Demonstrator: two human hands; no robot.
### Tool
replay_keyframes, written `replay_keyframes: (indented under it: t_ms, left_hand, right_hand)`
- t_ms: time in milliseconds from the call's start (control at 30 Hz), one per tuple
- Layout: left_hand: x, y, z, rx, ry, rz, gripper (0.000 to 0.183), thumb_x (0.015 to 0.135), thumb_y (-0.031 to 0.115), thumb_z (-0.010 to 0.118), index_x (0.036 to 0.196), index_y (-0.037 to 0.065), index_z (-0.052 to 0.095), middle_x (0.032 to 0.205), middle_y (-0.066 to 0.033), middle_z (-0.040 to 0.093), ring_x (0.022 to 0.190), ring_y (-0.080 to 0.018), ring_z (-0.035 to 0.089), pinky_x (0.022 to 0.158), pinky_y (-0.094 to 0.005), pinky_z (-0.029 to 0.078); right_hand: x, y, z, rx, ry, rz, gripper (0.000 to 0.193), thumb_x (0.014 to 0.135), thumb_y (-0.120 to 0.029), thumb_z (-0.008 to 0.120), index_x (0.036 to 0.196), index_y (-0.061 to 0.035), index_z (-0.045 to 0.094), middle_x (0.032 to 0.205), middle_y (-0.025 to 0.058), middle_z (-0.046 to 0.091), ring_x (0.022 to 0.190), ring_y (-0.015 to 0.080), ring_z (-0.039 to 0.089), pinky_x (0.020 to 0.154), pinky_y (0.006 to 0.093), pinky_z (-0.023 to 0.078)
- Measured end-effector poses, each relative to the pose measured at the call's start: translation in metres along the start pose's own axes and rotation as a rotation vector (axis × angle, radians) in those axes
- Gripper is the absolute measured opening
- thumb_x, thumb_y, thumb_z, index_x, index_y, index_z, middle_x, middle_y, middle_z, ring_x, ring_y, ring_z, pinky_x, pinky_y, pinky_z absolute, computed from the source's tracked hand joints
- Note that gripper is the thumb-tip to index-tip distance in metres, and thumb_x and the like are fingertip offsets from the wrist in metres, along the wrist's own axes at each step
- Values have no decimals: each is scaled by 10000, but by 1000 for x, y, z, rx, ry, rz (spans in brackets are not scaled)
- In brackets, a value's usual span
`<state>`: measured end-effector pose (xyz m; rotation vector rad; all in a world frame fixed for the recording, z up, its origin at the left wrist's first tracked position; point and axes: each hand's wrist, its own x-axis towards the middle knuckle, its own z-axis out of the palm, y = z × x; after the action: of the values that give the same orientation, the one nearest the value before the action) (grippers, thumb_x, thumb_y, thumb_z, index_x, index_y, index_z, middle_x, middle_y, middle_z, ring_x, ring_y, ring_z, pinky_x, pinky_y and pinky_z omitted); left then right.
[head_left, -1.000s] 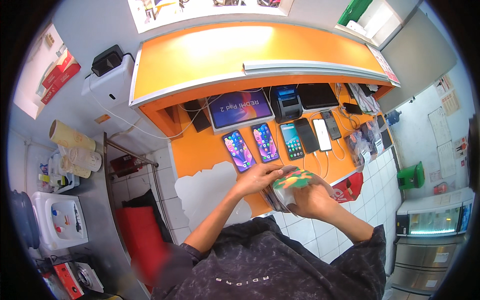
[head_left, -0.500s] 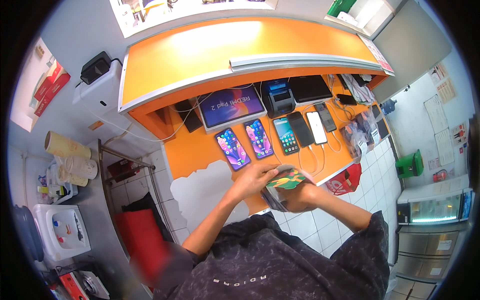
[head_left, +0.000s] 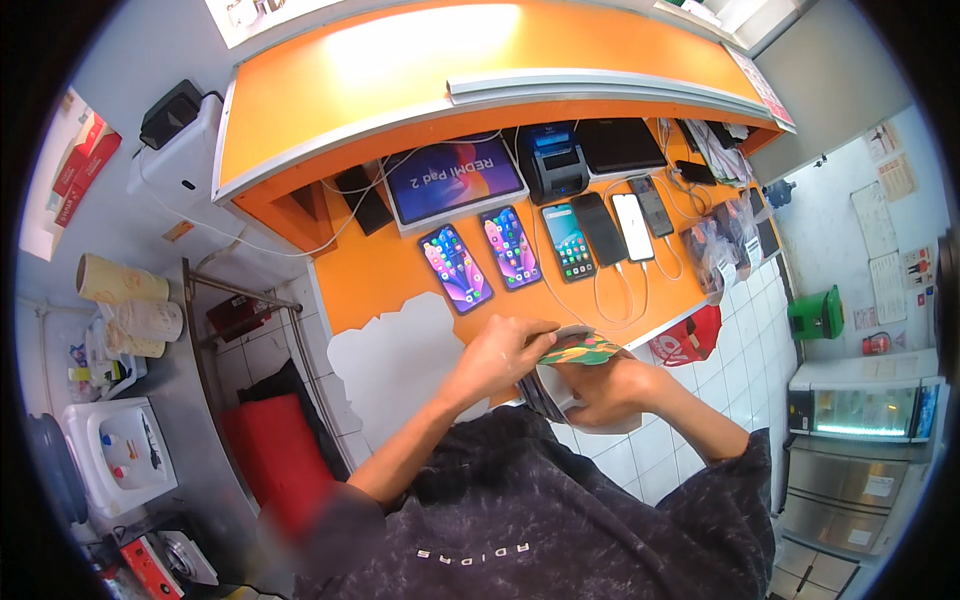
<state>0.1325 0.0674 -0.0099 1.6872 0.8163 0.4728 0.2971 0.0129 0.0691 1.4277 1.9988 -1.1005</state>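
In front of my chest, my left hand (head_left: pixel 497 358) pinches the near-left edge of a flat packet (head_left: pixel 580 349) patterned in green, yellow and red. My right hand (head_left: pixel 608 388) curls under and around the same packet from the right. Below the patterned face, dark and pale layers show between the hands; what they are I cannot make out. Just beyond, two lit phones with purple screens (head_left: pixel 456 268) (head_left: pixel 511 248) lie on the orange counter (head_left: pixel 380 285). A third phone with a teal screen (head_left: pixel 569 243) lies to their right.
Behind the phones are a tablet box (head_left: pixel 455 182) and a small black-and-blue printer (head_left: pixel 553 165). A black phone (head_left: pixel 600 230) and a white-screened phone (head_left: pixel 632 228) have cables attached. Plastic bags (head_left: pixel 722 245) lie at right. A pale irregular sheet (head_left: pixel 395 365) covers the counter's near left.
The view has shifted slightly, so the counter sits higher. Both hands still hold the packet, which has tipped so that more of its pale lower part shows.
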Motion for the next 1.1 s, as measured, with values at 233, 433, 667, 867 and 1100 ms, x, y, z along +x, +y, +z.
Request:
replay_keyframes:
  t_ms: [233, 433, 667, 867, 1100]
  left_hand:
    - [3, 5, -10, -13, -67, 12, 254, 906, 160, 597, 1082, 6, 696, 782, -221, 669, 683, -319, 669, 670, -389, 519]
    - [3, 5, -16, -49, -119, -76, 300, 928, 198, 624, 1102, -42, 677, 916, -193, 710, 807, -280, 693, 758, -346, 542]
    - [-12, 19, -12, 71, -160, 47, 464, 925, 284, 634, 1255, -39, 582, 1095, -221, 632, 1073, -345, 607, 945, -398, 468]
    - [0, 16, 7, 147, -92, 0, 340, 915, 158, 597, 1216, 0, 610, 1032, -249, 652, 974, -405, 623, 855, -443, 491]
    - [5, 7, 14, 208, -97, -84, 274, 906, 98, 575, 1153, -9, 622, 859, -269, 664, 787, -439, 642, 740, -487, 504]
  right_hand:
    - [6, 14, 2, 87, -166, 65, 835, 798, -393, 564, 1503, -101, 225, 1203, 236, 623, 1230, 345, 542, 1086, 418, 378]
    - [18, 21, 27, 88, -68, 75, 768, 837, -304, 524, 1507, -87, 217, 1269, 270, 574, 1277, 369, 495, 1096, 433, 363]
    - [24, 26, 45, -25, 67, -12, 587, 839, -262, 545, 1358, -5, 450, 1383, 270, 473, 1350, 351, 400, 1122, 463, 315]
    - [23, 28, 49, -30, -22, 165, 489, 874, -274, 537, 1266, 18, 533, 1276, 241, 561, 1248, 362, 501, 1095, 453, 335]
    - [38, 52, 78, -19, 128, 43, 378, 902, -249, 510, 1139, 37, 585, 1173, 229, 607, 1103, 336, 595, 1017, 435, 411]
